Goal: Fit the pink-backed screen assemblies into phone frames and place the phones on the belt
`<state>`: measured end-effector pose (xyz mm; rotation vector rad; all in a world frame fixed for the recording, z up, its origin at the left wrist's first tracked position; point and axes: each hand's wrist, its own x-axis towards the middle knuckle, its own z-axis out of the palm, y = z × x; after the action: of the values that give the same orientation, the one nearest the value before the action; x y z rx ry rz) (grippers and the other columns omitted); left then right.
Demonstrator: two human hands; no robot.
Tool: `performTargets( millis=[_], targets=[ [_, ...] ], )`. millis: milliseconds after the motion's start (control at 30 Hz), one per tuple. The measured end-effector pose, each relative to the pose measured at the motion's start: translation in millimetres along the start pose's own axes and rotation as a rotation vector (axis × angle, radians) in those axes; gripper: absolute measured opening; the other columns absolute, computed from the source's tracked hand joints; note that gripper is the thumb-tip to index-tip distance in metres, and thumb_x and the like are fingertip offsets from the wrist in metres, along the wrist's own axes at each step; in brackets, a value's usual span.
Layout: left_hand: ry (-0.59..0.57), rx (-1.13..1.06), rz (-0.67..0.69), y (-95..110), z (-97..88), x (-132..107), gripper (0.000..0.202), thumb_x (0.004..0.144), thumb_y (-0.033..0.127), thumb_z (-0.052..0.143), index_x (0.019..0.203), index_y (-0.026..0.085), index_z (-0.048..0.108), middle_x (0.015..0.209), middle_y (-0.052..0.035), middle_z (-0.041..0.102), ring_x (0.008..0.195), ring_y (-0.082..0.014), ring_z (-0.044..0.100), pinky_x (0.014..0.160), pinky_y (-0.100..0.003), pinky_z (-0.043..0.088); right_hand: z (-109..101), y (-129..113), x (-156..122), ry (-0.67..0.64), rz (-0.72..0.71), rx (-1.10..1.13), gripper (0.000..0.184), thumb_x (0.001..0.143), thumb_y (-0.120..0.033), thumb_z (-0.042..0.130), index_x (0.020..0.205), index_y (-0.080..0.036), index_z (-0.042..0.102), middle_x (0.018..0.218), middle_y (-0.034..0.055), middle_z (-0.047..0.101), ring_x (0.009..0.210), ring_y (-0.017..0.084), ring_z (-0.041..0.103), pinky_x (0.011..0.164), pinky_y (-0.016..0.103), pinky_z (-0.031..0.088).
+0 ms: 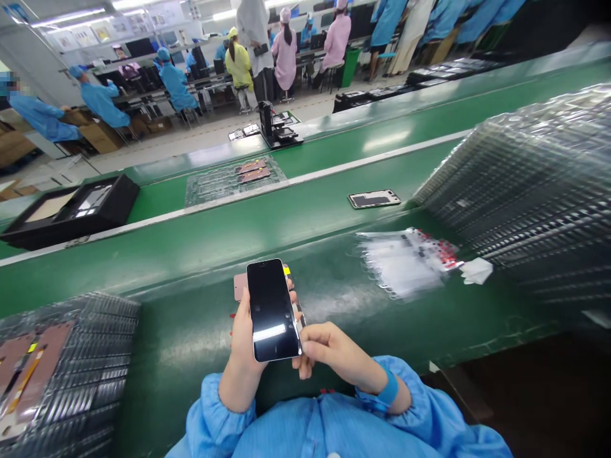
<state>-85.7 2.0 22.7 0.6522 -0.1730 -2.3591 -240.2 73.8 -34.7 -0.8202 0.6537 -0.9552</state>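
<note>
A smartphone (271, 308) with a dark, shiny screen faces up in my left hand (241, 346). The thumb lies along its left edge, and fingertips wrap round from behind on the right. My right hand (337, 350) is closed at the phone's lower right corner, thumb and forefinger pinched together. What sits in that pinch, if anything, is too small to make out. Partly hidden behind the phone, a pinkish-brown flat part (239, 287) and a yellow tab (287, 270) show on the green bench.
Clear plastic trays are stacked at right (534, 172) and left (95, 356). White strips with red ends (401, 264) lie near a crumpled white paper (476, 271). Beyond are a phone housing (374, 199), a clear tray (210, 182) and a black box (71, 207). Co-workers sit farther back.
</note>
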Motion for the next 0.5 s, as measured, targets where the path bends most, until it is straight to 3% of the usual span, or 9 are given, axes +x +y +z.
performTargets(
  millis=[100, 300, 400, 500],
  targets=[
    [-0.008, 0.021, 0.009, -0.9, 0.2, 0.0, 0.066, 0.098, 0.059, 0.030, 0.117, 0.007, 0.065, 0.093, -0.0173, 0.072, 0.072, -0.0299, 0.072, 0.066, -0.043, 0.059, 0.8, -1.9, -0.8, 0.008, 0.023, -0.058, 0.044, 0.087, -0.049, 0.071, 0.076, -0.006, 0.066, 0.074, 0.0093, 0.069, 0.060, 0.010, 0.066, 0.061, 0.019, 0.055],
    [0.022, 0.048, 0.027, -0.9, -2.2, -2.2, 0.068, 0.098, 0.060, 0.029, 0.117, 0.005, 0.065, 0.092, -0.0174, 0.071, 0.073, -0.0288, 0.070, 0.069, -0.043, 0.058, -2.5, -0.5, 0.0, -0.014, 0.054, -0.029, 0.042, 0.085, -0.048, 0.073, 0.083, -0.008, 0.063, 0.078, 0.0084, 0.069, 0.061, 0.011, 0.067, 0.060, 0.020, 0.054],
    [0.013, 0.079, 0.079, -2.3, -0.5, -6.2, 0.075, 0.097, 0.064, 0.024, 0.115, 0.005, 0.067, 0.097, -0.0178, 0.071, 0.075, -0.0280, 0.070, 0.071, -0.042, 0.058, -3.4, -0.1, -0.1, 0.014, 0.068, -0.100, 0.046, 0.084, -0.053, 0.072, 0.080, -0.010, 0.057, 0.078, 0.0073, 0.068, 0.058, 0.009, 0.062, 0.057, 0.020, 0.052],
    [0.000, 0.116, 0.139, -5.1, 0.1, -9.9, 0.076, 0.097, 0.065, 0.024, 0.125, 0.007, 0.063, 0.103, -0.0181, 0.071, 0.079, -0.0265, 0.070, 0.075, -0.038, 0.057, -2.3, 2.2, -0.9, 0.039, 0.081, -0.175, 0.051, 0.083, -0.060, 0.069, 0.077, -0.012, 0.051, 0.073, 0.0044, 0.063, 0.055, 0.007, 0.056, 0.054, 0.019, 0.048]
  ],
)
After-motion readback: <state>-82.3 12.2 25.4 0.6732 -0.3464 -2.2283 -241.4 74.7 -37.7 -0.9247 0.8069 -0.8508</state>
